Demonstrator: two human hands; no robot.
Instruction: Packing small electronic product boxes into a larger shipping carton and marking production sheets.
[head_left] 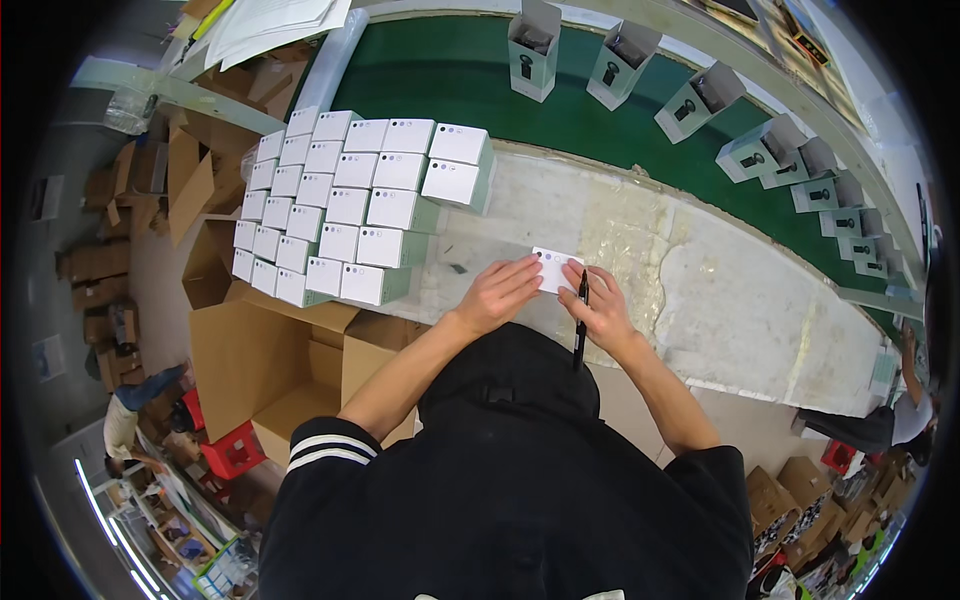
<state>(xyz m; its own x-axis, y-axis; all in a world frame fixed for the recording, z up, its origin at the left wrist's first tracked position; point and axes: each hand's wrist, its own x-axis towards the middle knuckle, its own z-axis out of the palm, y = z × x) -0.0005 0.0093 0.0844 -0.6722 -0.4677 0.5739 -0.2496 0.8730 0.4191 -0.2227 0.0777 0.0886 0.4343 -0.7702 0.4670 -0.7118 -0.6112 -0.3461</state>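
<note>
A small white box is between my two hands over the near edge of the worktable, its pale end with small printed dots facing up. My left hand closes on the box's left side, fingers pressed together along it. At the opposite side, my right hand has its fingers against the box and also grips a black pen, which points up past the fingers. The lower part of the box is hidden by the hands. Rows of similar white boxes stand packed together to the left.
The pale, worn worktable extends right. Beyond it, a green conveyor belt carries several open-topped boxes in a curving line. Below the packed boxes sits an open brown carton. Papers lie at far left. Other people are at both sides.
</note>
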